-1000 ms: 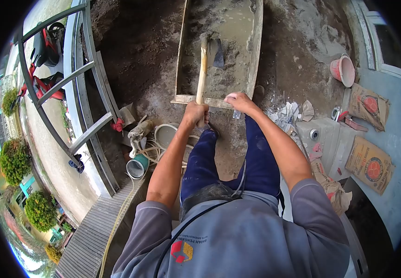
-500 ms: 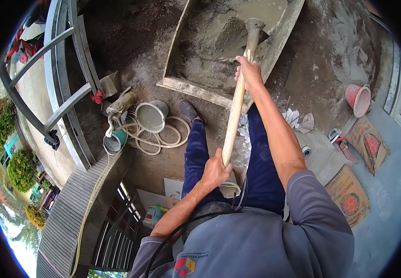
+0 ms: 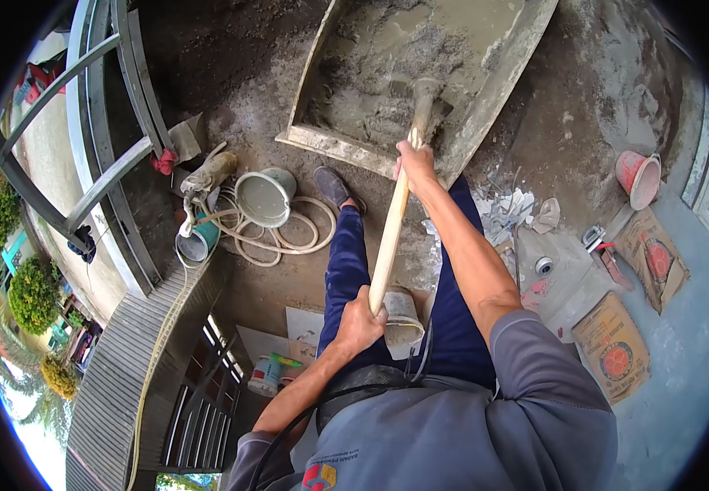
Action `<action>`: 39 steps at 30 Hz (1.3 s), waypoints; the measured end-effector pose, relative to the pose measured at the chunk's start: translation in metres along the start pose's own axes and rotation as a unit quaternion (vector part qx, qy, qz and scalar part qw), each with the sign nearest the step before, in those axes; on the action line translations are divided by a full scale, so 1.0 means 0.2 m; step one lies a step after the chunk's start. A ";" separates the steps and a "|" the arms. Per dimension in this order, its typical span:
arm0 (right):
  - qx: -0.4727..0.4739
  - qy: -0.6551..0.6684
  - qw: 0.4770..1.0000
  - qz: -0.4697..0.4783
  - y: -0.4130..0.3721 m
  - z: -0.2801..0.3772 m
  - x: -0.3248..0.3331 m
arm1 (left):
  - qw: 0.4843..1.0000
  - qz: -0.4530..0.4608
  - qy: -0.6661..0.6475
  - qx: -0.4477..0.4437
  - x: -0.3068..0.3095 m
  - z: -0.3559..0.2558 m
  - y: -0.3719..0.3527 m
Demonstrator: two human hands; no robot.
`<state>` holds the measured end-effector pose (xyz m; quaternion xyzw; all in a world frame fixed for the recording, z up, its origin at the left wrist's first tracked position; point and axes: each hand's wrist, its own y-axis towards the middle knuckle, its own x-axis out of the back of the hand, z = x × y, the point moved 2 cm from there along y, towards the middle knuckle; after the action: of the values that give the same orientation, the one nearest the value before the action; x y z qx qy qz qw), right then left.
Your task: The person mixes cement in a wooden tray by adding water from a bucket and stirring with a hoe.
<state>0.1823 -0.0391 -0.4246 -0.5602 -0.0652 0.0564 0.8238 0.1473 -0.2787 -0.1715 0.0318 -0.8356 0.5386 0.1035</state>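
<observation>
A hoe with a pale wooden handle [image 3: 389, 241] slants up and away from my body. My left hand [image 3: 361, 322] is wrapped round its lower end, by my thighs. Farther up the handle, my right hand [image 3: 417, 164] grips it close to the mortar-coated head. The hoe head [image 3: 426, 87] sits in wet grey mortar [image 3: 379, 61], which partly hides its blade. That mortar lies in a shallow mixing trough [image 3: 346, 151] just beyond my feet.
To the left stand a grey bucket [image 3: 264, 199] and a teal bucket [image 3: 196, 243] beside a coiled hose [image 3: 313, 239]. Another bucket [image 3: 402, 315] is between my legs. A red bucket [image 3: 639, 180] and paper cement bags [image 3: 614, 348] lie right. A metal frame [image 3: 113, 176] rises left.
Both hands have drawn the hoe back toward me and slightly left, its head moving through the mortar. My grip stays on the handle.
</observation>
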 end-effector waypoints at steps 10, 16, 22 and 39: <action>0.159 -0.026 0.985 -0.064 0.07 0.80 0.11 | 0.993 -0.026 0.005 -0.111 0.00 -0.31 0.42; -0.028 -0.018 0.999 -0.017 0.16 0.01 0.00 | 0.999 -0.025 0.016 -0.033 0.04 0.03 0.15; 0.121 -0.020 0.991 -0.043 -0.30 0.59 0.09 | 0.996 0.000 0.002 -0.089 -0.05 -0.11 0.08; 0.085 0.032 0.995 -0.034 -0.29 0.43 0.13 | 0.995 0.007 0.050 -0.085 -0.02 0.00 0.06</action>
<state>0.1935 0.0227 -0.3386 -0.4875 -0.0531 0.0162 0.8714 0.1489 -0.2736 -0.1838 -0.0103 -0.8721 0.4675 0.1439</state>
